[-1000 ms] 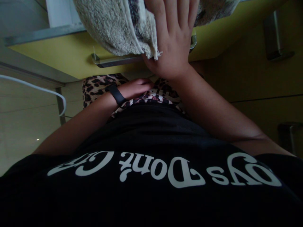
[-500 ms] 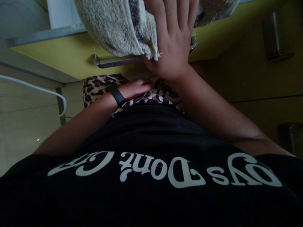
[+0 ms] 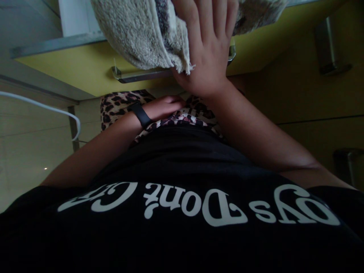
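Note:
My right hand (image 3: 206,57) is closed on a grey-beige terry towel (image 3: 133,34) with dark patches and a frayed edge. The fingers point away from me and their tips run out of the top of the view. Towel cloth hangs on both sides of this hand, and its thumb is hidden. Low against my lap lies my left hand (image 3: 166,105), beside the leopard-print cloth (image 3: 122,104) over my legs. Its fingers show only in part, dim and turned down, so its grip is unclear. A black band (image 3: 141,115) circles the left wrist.
A yellow drawer front (image 3: 76,68) with a metal handle (image 3: 142,75) stands just beyond my lap, under a grey counter edge (image 3: 57,44). A white cable (image 3: 42,104) runs at the left. More cabinet handles (image 3: 330,49) are at the right.
The view has shifted very slightly, so the counter and drawer sit a little lower. Both hands and the towel keep their places.

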A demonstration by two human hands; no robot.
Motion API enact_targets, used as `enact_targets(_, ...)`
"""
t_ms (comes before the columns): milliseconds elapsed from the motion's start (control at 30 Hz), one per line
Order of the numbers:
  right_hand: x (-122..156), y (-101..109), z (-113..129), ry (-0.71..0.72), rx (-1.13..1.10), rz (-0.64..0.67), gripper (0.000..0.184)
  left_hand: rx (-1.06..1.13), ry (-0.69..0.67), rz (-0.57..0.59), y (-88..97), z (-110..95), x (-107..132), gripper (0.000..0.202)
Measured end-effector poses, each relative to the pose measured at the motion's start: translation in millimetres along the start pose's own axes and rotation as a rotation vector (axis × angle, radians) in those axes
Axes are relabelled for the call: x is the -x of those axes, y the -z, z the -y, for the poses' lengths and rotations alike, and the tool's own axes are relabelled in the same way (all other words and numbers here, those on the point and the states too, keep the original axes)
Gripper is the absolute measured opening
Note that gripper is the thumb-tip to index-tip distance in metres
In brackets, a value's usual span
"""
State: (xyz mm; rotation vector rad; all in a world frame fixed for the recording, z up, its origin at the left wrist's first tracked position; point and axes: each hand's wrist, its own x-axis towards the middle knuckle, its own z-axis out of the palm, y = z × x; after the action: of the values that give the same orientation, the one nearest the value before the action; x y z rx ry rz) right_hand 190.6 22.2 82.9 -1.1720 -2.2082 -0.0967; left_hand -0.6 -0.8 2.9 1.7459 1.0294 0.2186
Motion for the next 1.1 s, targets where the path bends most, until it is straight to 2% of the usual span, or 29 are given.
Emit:
enact_targets(267,0.3,0.1,0.8,0.046,0.029,-0.03,0.079,-0.003,0.004,0.002,1.4,-3.4,2.4,0.045)
enact_targets(500,-2.0,3.2,2.2,0.007,0.0,-0.009,0.073,-0.014,0.005,0.025,0.9,2.0,-1.0,0.058)
enact_targets(633,-0.5,2.6,3.0,0.034,0.002,-0.041,0.073,0.0,-0.01,0.001,-0.1,3.8,-1.2,0.049)
enact_targets(800,0.8,-0.8,0.2,0.067,0.054,-0.04,0.077,0.004,-0.011,0.0,0.2,2.6,0.0,0.045)
enact_targets(933,0.9,-0.6,-0.5,0.057,0.058,-0.042,0.077,-0.01,0.016,0.014,1.7,-2.4,1.4,0.05)
enact_targets(1100,1.9,1.9,2.9,0.06,0.059,-0.033,0.088,-0.005,0.028,0.02,2.0,-5.5,1.9,0.051)
